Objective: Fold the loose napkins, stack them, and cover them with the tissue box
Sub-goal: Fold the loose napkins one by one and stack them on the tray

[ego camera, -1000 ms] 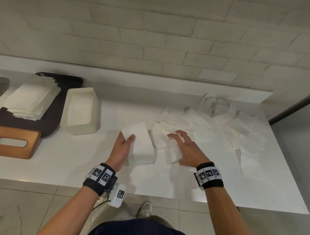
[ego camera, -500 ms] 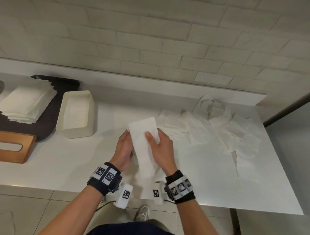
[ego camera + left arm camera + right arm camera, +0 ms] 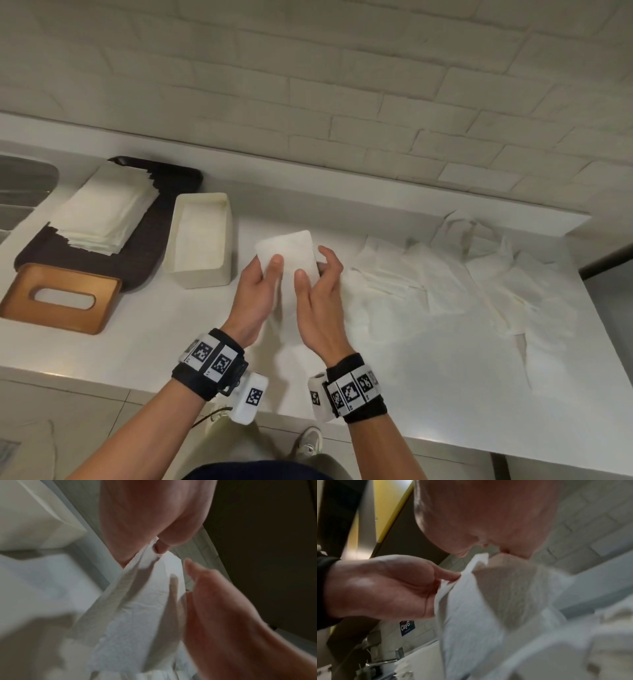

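Here, the left hand (image 3: pixel 255 291) and right hand (image 3: pixel 320 301) are together pinching a folded napkin (image 3: pixel 291 253), thumbs on top, above the counter (image 3: pixel 137 342) between the white box (image 3: pixel 200 240) and the loose napkins (image 3: pixel 462 284).

The head view is evenly and softly lit, the white desk (image 3: pixel 428 377) bright with faint glare along its near edge and only pale shadows beneath the hands. Wide-angle bending curves the brick wall (image 3: pixel 308 85) and the desk's edges. Both wrist views are dimmer and heavily blurred: the napkin (image 3: pixel 137 615) is soft, grey shadows of fingers cross it, and the corners fall dark.
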